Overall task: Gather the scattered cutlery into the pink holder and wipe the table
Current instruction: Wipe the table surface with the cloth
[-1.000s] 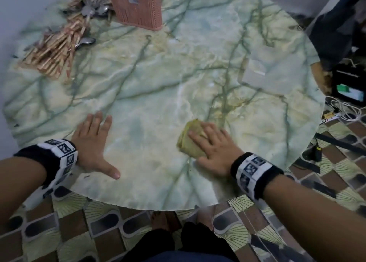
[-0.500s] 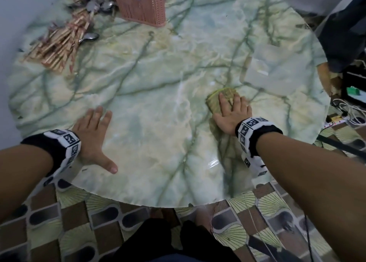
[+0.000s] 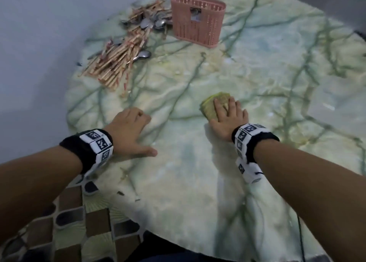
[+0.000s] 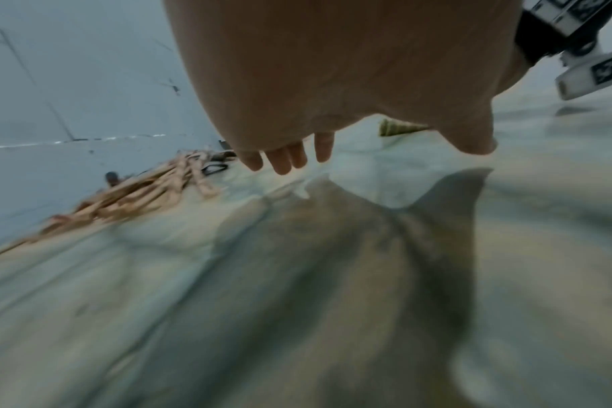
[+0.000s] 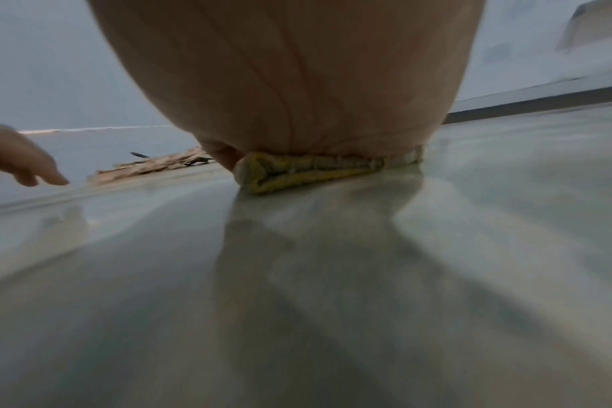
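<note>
— What's over on your left?

— The chopsticks (image 3: 116,63), a loose heap of wrapped pairs at the far left of the counter (image 3: 198,182), with spoons (image 3: 150,22) mixed in at the far end and one more spoon (image 3: 143,55) against the heap's right edge. None of it is in the holder.

— And your left hand?

— My left hand (image 3: 129,132) sits at the near left of the counter, thumb stuck out to the right, fingers relaxed and slightly bent. It holds nothing (from the wrist camera the fingertips (image 4: 287,160) point down at the marble, and I can't tell whether they touch it).

— Where's the pink holder?

— The pink holder (image 3: 197,19) stands upright at the far edge, just right of the spoons.

— Right hand?

— My right hand (image 3: 227,121) lies flat, fingers straight, pressing down on the yellow cloth (image 3: 213,105). The cloth is folded and sits on the marble about mid-counter, well apart from the cutlery. Low down, the right wrist view shows its folded edge (image 5: 297,172) squashed between palm and counter.

— Anything further right?

— Just green-veined marble, with a pale square reflection on it.
</note>
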Motion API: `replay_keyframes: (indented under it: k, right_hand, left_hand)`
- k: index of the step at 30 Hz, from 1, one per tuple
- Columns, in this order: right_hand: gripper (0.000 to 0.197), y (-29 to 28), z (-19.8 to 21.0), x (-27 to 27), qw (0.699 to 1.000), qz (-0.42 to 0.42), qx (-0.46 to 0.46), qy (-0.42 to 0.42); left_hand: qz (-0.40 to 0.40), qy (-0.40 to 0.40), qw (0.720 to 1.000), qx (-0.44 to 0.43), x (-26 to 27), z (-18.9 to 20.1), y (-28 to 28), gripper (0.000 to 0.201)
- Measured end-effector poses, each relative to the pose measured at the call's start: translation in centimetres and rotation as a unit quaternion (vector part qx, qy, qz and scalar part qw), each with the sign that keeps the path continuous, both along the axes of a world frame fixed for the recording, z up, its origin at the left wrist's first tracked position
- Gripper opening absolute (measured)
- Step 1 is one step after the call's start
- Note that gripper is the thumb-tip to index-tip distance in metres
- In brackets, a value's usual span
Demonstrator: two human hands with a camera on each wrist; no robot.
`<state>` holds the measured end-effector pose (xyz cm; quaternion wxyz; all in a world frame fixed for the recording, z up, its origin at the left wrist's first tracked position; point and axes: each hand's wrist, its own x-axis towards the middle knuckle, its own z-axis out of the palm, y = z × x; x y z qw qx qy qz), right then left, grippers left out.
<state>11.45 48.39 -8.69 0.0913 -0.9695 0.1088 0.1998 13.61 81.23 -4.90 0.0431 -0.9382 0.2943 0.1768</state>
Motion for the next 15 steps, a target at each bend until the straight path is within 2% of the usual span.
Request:
replay_keyframes:
  k: [3, 6, 9, 11, 15]
  right_hand:
    - [0.070, -0.9, 0.0, 2.1, 0.999, -0.030, -0.003, 0.012]
    - [0.071, -1.4, 0.0, 4.3, 0.998, -0.057, -0.010, 0.008]
    - [0.071, -1.4, 0.2, 6.3, 0.998, -0.066, -0.014, 0.014]
    - [0.070, -1.5, 0.3, 7.7, 0.997, -0.070, -0.014, 0.015]
    - [0.068, -1.2, 0.4, 10.3, 0.996, -0.090, -0.010, 0.005]
  left_hand:
    - [0.024, 0.008, 1.000, -0.003, 1.9, -0.2, 2.8, 0.128]
    - [-0.002, 0.007, 1.000, 0.029, 2.5, -0.9, 5.1, 0.142]
    - [0.035, 0.014, 0.999, 0.023, 2.9, -2.0, 7.2, 0.155]
    - [0.066, 0.020, 0.997, 0.024, 3.4, -2.6, 8.3, 0.161]
    - [0.063, 0.026, 0.997, 0.031, 4.0, -3.2, 9.1, 0.165]
